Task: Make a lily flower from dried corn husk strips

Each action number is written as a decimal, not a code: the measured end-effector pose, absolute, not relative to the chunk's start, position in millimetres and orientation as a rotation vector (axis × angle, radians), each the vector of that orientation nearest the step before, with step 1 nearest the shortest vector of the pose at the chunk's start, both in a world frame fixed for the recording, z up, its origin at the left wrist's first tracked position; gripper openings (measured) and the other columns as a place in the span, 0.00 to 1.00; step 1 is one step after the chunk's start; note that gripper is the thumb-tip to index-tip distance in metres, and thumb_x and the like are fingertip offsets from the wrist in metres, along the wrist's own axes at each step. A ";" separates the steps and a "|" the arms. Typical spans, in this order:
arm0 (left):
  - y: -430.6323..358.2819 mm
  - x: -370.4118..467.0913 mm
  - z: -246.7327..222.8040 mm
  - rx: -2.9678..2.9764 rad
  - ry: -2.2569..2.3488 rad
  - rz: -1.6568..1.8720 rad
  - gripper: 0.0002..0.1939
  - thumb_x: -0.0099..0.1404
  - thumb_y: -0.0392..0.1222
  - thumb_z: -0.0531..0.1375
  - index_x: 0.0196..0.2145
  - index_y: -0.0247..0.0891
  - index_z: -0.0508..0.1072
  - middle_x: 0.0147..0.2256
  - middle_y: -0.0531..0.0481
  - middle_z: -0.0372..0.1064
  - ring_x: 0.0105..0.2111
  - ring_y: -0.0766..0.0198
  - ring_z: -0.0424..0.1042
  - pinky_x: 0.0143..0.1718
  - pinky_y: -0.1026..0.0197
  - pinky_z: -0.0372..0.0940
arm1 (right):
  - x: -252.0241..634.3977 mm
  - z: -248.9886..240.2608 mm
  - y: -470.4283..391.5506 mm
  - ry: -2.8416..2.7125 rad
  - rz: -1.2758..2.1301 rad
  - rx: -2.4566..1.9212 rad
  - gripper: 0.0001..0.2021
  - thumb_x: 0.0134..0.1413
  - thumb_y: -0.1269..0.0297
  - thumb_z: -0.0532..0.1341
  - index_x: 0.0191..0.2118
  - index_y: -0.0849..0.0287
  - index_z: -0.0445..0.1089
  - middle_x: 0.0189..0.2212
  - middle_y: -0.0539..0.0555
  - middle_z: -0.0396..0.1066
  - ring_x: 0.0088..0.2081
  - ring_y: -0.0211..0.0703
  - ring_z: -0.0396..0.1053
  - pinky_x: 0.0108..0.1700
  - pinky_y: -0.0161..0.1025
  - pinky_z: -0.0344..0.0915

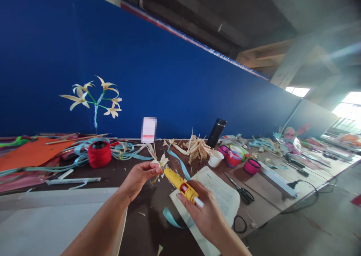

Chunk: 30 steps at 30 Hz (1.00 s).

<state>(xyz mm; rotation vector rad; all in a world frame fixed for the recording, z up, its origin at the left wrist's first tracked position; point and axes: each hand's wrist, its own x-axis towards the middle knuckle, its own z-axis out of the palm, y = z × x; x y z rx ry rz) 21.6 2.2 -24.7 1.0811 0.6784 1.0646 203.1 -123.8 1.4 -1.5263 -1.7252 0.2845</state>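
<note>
Between the fingertips of my left hand (142, 177) is a pale, cream-coloured flower (161, 161) with narrow petals. My right hand (204, 207) is wrapped round a yellow hot glue gun (179, 181), and a white glue stick (198, 202) pokes out of its back end. The gun's nozzle points left and meets or nearly meets the flower's base; my left fingertips partly hide that spot. Below my right hand lie printed sheets of paper (218, 184) and a strip of light blue ribbon (170, 217).
A finished-looking spray of cream flowers (97, 101) stands at the back left behind a red ribbon roll (99, 154). Dried husks (197, 148), a black bottle (217, 133), a white cup (216, 159) and scissors (243, 192) lie to the right. White board (62, 222) covers the front left.
</note>
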 end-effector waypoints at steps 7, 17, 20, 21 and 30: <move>2.8 21.4 -25.5 1.084 0.674 1.067 0.08 0.43 0.41 0.69 0.23 0.37 0.76 0.25 0.53 0.72 0.27 0.68 0.68 0.33 0.65 0.59 | 203.4 5.4 -124.6 -1.738 0.292 -1.539 0.08 0.53 0.58 0.59 0.34 0.57 0.66 0.29 0.52 0.68 0.30 0.40 0.65 0.30 0.32 0.63; 0.9 21.4 -22.2 1.111 0.682 1.061 0.08 0.44 0.42 0.69 0.23 0.37 0.76 0.23 0.53 0.71 0.24 0.68 0.66 0.29 0.66 0.57 | 203.4 5.3 -125.1 -1.773 0.234 -1.588 0.10 0.53 0.56 0.58 0.32 0.57 0.65 0.27 0.51 0.67 0.29 0.40 0.64 0.29 0.33 0.62; 1.7 21.0 -23.7 1.108 0.671 1.056 0.07 0.45 0.41 0.69 0.23 0.37 0.76 0.23 0.54 0.71 0.24 0.69 0.65 0.29 0.67 0.56 | 203.1 6.6 -124.8 -1.778 0.245 -1.579 0.10 0.54 0.55 0.58 0.32 0.57 0.65 0.27 0.51 0.66 0.29 0.40 0.64 0.29 0.33 0.62; 1.8 20.8 -24.1 1.106 0.665 1.056 0.07 0.45 0.41 0.68 0.23 0.38 0.76 0.23 0.55 0.71 0.25 0.70 0.65 0.30 0.67 0.56 | 202.8 6.9 -124.8 -1.778 0.250 -1.576 0.10 0.54 0.55 0.57 0.32 0.57 0.65 0.27 0.51 0.66 0.29 0.40 0.64 0.29 0.33 0.62; 0.7 20.1 -22.7 1.085 0.643 1.042 0.06 0.46 0.40 0.68 0.23 0.38 0.76 0.23 0.56 0.71 0.25 0.71 0.65 0.31 0.68 0.57 | 201.9 7.2 -126.0 -1.768 0.270 -1.577 0.09 0.53 0.56 0.58 0.31 0.57 0.65 0.26 0.50 0.66 0.28 0.39 0.64 0.28 0.33 0.61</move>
